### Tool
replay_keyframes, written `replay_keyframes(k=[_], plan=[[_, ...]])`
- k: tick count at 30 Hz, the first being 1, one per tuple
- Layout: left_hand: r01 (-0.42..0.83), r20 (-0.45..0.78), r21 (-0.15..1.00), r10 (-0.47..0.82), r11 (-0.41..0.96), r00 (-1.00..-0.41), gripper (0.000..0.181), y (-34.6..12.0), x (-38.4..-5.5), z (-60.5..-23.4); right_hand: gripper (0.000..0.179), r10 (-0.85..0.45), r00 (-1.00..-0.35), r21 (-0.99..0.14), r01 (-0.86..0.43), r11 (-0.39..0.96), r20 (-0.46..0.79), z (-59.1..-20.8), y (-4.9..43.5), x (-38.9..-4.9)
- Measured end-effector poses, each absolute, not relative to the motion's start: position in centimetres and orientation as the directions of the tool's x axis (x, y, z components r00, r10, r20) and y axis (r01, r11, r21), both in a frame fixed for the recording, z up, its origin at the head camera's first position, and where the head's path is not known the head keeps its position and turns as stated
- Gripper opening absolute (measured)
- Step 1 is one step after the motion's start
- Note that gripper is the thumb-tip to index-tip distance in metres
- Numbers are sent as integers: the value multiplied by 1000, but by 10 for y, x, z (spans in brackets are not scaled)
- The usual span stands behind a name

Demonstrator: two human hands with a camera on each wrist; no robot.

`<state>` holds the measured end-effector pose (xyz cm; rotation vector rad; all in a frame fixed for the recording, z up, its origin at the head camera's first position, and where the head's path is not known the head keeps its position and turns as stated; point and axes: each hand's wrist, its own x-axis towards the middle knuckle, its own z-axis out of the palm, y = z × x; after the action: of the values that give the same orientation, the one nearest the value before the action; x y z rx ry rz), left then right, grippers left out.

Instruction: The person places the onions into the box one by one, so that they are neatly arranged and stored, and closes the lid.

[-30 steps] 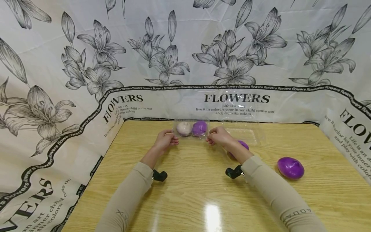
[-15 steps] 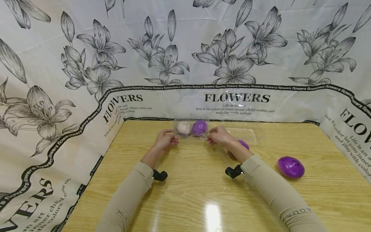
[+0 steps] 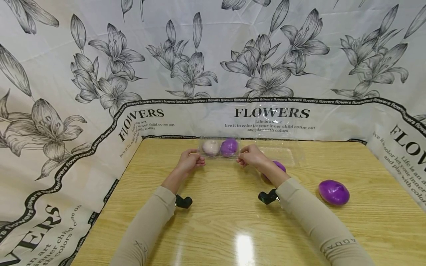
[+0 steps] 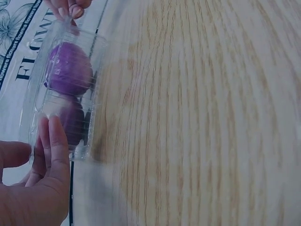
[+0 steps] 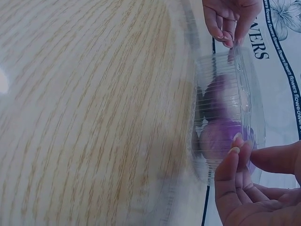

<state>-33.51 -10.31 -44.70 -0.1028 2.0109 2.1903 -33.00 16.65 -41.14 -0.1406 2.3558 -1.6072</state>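
At the table's back edge a clear plastic clamshell box (image 3: 217, 156) holds two round, onion-shaped things, one pale (image 3: 211, 147) and one purple (image 3: 229, 147). The lid appears to be down over them. My left hand (image 3: 190, 160) grips the rim at the box's left end between thumb and fingers. At the opposite end my right hand (image 3: 252, 156) pinches the rim with thumb and fingertips. In the left wrist view the pale thing (image 4: 73, 120) shows a dark purple lower side, partly behind my fingers (image 4: 57, 141).
A second clear plastic box (image 3: 279, 156) stands with its lid raised, right of my right hand. A purple round thing (image 3: 280, 165) lies half hidden behind my right forearm. Another shiny purple one (image 3: 334, 192) sits further right. Printed flower cloth (image 3: 199, 122) walls the wooden table.
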Motion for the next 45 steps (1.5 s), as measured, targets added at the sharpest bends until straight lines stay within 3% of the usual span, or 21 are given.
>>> replay_keyframes(k=[13, 20, 26, 35, 45], plan=[[-186, -181, 980, 74, -67, -981, 43, -102, -335, -445, 48, -247, -949, -906, 81, 415, -197, -407, 167, -328], [-217, -213, 975, 91, -44, -973, 44, -104, -337, -445, 43, -225, -958, -864, 45, 501, -180, -402, 165, -325], [-242, -242, 970, 101, 9, -965, 44, -110, -332, -441, 53, -219, -963, -788, -11, 615, -157, -397, 167, -318], [-191, -209, 967, 97, 167, -973, 46, -123, -329, -437, 57, -258, -957, -672, -107, 733, -129, -387, 173, -307], [-86, -118, 968, 125, 237, -985, 43, -130, -319, -428, 45, -289, -957, -647, -195, 737, -40, -382, 186, -292]])
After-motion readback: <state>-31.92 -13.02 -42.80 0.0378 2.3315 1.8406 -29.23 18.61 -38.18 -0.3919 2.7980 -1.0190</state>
